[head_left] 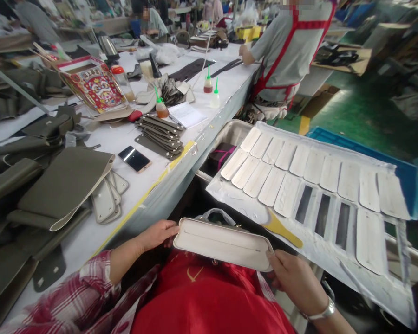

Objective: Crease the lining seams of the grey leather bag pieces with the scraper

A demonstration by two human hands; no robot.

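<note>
A long off-white panel point(223, 243) with rounded corners and a thin dark line along its middle is held level above my lap. My left hand point(158, 235) pinches its left end, and my right hand point(294, 276) grips the right end with the thumb on top. Just behind the panel, a grey loop like a handle and some small metal parts show; the rest there is hidden. To the right, a white-covered slotted board point(216, 189) bears similar panels point(323, 166) in two rows. A yellow flat paddle-shaped tool point(284, 230) lies on its near edge.
On the left table point(114, 144) lie a phone point(134, 159), stacked dark strips point(160, 134), large olive-grey pieces point(64, 185) and green-tipped bottles point(161, 107). A blue crate point(409, 171) sits behind the board. A person in a red-strapped apron point(289, 51) works at the table's far end.
</note>
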